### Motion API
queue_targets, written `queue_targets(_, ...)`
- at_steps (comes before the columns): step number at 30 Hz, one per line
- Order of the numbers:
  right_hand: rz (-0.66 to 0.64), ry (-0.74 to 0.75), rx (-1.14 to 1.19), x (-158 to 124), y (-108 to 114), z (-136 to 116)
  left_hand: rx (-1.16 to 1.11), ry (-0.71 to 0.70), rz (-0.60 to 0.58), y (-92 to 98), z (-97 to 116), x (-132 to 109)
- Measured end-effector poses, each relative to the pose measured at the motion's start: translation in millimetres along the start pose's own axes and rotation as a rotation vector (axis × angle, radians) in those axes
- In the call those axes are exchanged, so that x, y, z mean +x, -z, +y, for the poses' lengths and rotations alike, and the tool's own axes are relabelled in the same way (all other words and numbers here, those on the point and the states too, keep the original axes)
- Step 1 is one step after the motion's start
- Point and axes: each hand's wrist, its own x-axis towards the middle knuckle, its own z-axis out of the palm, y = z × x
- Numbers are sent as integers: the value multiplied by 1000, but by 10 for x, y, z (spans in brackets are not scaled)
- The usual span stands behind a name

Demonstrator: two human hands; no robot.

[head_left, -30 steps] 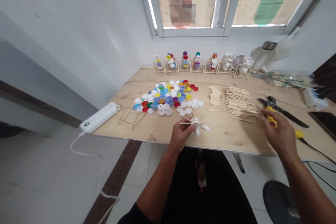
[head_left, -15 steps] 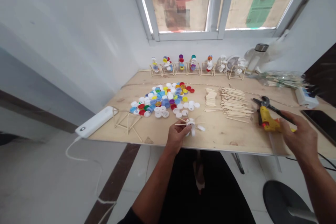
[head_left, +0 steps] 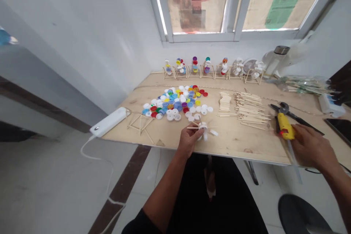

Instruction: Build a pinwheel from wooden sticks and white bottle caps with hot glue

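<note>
Near the table's front edge, my left hand (head_left: 189, 139) pinches a small wheel of white bottle caps and wooden sticks (head_left: 203, 128), its sticks pointing outward. On the right, my right hand (head_left: 312, 145) is closed round the yellow hot glue gun (head_left: 285, 126); the handle is mostly hidden by the fingers. A clear glue stick (head_left: 294, 159) pokes out of the gun past the table edge. Beside the gun lies a pair of dark-handled pliers (head_left: 284, 108). A pile of coloured bottle caps (head_left: 178, 105) spreads beyond my left hand.
Bundled wooden sticks (head_left: 251, 109) and shorter sticks (head_left: 225, 101) lie mid-table. A stick frame (head_left: 139, 124) sits left, by a white power strip (head_left: 109, 121). Several finished cap wheels on stands (head_left: 195, 67) line the back, near a bottle (head_left: 279, 58). A phone (head_left: 340, 127) lies right.
The view has shifted a little to the left. My right hand has turned the glue gun more upright and brought it away from the pliers. My left hand keeps the cap wheel.
</note>
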Motion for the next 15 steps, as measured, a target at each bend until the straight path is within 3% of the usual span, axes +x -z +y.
queue_targets(10,-80,84,38,137,65,49,-19,12,17,-5,-8,-2)
queue_targets(12,-115,16,65,143,85,35,-22,18,25,-7,-8,1)
queue_targets(15,-95,-217,216,126,86,28,-19,16,19,0,-10,11)
